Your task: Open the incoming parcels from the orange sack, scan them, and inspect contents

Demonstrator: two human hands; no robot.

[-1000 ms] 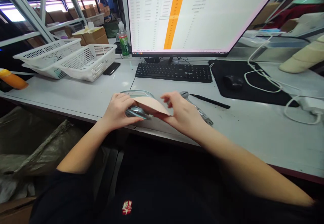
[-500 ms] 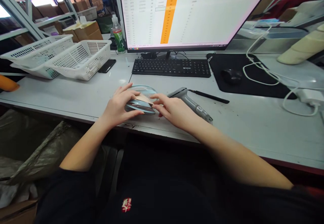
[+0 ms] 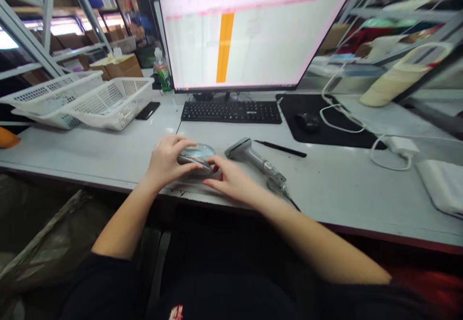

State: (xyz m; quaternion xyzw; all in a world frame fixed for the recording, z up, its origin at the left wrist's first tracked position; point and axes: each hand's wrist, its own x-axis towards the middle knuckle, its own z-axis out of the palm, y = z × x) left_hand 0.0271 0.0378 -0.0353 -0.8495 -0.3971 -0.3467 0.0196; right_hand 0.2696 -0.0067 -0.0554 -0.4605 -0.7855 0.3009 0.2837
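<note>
A small, rounded, shiny item of clear bluish plastic (image 3: 197, 152) sits low over the front part of the desk; motion blur hides its exact kind. My left hand (image 3: 168, 158) grips its left end, fingers over the far side and thumb along the near side. At its right end is my right hand (image 3: 229, 178), index fingertip touching the edge, with the thumb spread apart below and the other fingers partly curled. Just right of the item lies a grey handheld barcode scanner (image 3: 253, 157), its head toward my hands.
Behind are a black keyboard (image 3: 231, 112), a monitor (image 3: 267, 45), and a mouse (image 3: 307, 121) on a black mat (image 3: 325, 139). A slim black pen-like tool (image 3: 282, 148) lies beyond the scanner. White baskets (image 3: 112, 105), a phone (image 3: 148, 111) and a bottle (image 3: 163, 74) stand left.
The view has shifted. The plastic item, spread apart with a beige piece showing between its sides, now looks flatter and more closed. My right thumb has moved away from it.
</note>
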